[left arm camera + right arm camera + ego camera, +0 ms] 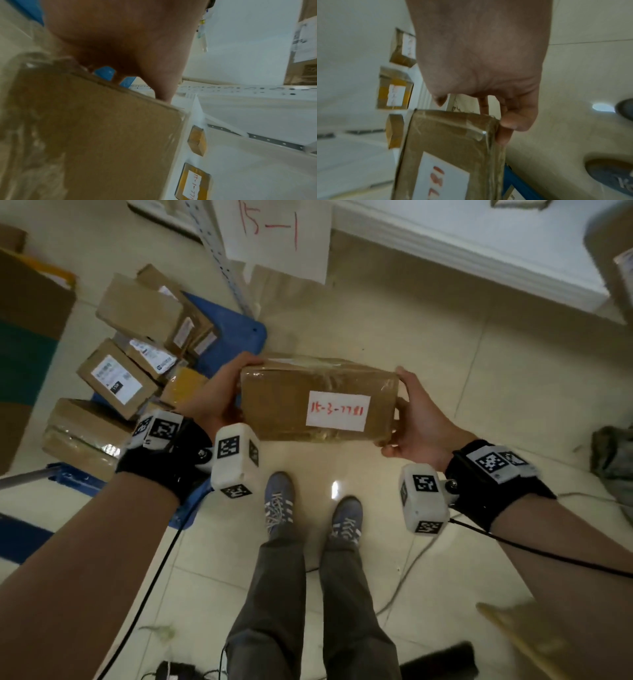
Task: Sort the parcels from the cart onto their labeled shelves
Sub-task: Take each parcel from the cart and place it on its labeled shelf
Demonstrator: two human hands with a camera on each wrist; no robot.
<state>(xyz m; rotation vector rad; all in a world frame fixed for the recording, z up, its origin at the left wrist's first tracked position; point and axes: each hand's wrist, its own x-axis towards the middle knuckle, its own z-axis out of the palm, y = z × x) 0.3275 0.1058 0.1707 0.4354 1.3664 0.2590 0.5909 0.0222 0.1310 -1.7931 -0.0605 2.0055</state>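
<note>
I hold a taped brown cardboard parcel (318, 398) in front of me above the floor, its white label (337, 410) with red handwriting facing up. My left hand (219, 392) grips its left end and my right hand (411, 416) grips its right end. The left wrist view shows the parcel (96, 135) from below with my left hand (161, 86) curled over its edge. In the right wrist view my right hand (503, 121) wraps round the parcel (453, 148) at its corner. The blue cart (233, 333) at the left carries several more cardboard parcels (144, 313).
A white shelf upright (226, 265) bears a paper sign (277, 234) with red writing, straight ahead. Labelled parcels (193, 181) lie on white shelves. Cables (407, 573) trail over the tiled floor round my feet (279, 501). A grey cloth heap (613, 460) lies at the right.
</note>
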